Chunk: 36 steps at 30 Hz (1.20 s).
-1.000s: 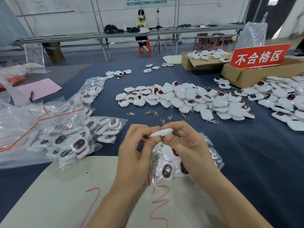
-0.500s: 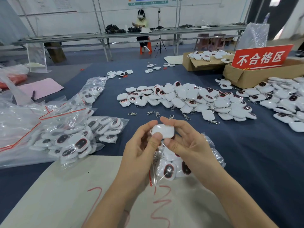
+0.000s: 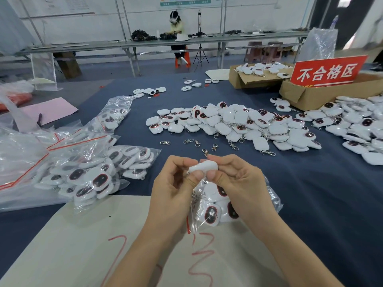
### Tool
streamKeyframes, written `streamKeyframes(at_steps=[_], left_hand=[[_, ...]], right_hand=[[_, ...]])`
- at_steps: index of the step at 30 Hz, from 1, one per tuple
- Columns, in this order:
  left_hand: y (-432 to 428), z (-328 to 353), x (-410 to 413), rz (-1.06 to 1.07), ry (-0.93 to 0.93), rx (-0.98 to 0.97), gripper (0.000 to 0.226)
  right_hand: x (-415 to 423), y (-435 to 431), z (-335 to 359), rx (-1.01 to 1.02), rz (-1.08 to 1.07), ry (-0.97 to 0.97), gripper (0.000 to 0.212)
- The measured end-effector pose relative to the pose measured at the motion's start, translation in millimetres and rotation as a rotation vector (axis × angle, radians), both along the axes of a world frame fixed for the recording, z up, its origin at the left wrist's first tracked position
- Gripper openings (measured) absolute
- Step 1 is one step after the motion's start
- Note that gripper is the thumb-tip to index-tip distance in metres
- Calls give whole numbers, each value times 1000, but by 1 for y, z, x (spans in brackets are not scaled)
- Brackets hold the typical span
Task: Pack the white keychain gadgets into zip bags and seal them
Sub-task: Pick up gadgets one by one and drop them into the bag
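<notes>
Centrally — smooth, rounded white gadget [image 3: 204, 166]

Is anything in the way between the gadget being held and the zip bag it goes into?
Nothing visible. The left hand and right hand pinch the white gadget just above the partly filled zip bag, with no other object between them. The bag's opening is hidden behind the hands, so I cannot tell if it is open.

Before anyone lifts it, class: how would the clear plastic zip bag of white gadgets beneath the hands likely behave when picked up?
The clear plastic zip bag looks thin and crinkled, so it would probably sag floppily. Its loose white gadgets would likely shift and bunch downward. The glossy film may be slippery.
</notes>
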<state>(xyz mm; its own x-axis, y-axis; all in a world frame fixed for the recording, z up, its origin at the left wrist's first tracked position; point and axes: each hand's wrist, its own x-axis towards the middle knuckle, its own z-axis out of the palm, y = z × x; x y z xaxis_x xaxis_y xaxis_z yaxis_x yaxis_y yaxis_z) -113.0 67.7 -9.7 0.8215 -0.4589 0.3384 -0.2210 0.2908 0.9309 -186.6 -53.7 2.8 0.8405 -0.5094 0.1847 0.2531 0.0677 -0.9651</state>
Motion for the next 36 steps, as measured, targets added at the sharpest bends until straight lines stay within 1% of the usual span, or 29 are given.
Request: streamKeyframes(at_steps=[4,6,8,11,14,16,18,20,22,27,31,32,35,36], left_hand=[[0,1,0,-9,-15,5,16],[1,2,2,8,30,-33,10],[3,2,7,-6,111,-57,17],[8,1,13,-76,193,-16,23],[6,2,11,-116,235,-2,24],[4,3,8,-104,255,-50,22],[3,5,6,-113,243,-67,28],[3,4,4,-177,215,-64,38],[4,5,3,-228,170,-59,41],[4,2,5,-194,125,-43,45],[4,0,6,-181,137,-36,50],[3,0,6,-174,150,-39,48],[-1,2,5,-175,236,-81,31],[-1,2,6,-183,272,-98,30]], right_hand=[[0,-3,1,-30,-1,33,21],[-1,-6,2,-42,36,40,21],[-2,-6,4,-36,115,2,22],[-3,-1,5,-82,176,-43,25],[-3,3,5,-138,146,-50,25],[-2,3,5,-150,107,-58,23],[-1,4,5,-174,92,-79,22],[0,5,4,-205,52,-92,21],[-1,4,4,-177,-4,-77,19],[-2,4,1,-220,-48,-65,27],[-1,3,0,-194,-32,-61,27],[-1,2,0,-194,-29,-66,26],[2,2,-1,-188,-37,-82,22],[2,3,-1,-161,-35,-79,22]])
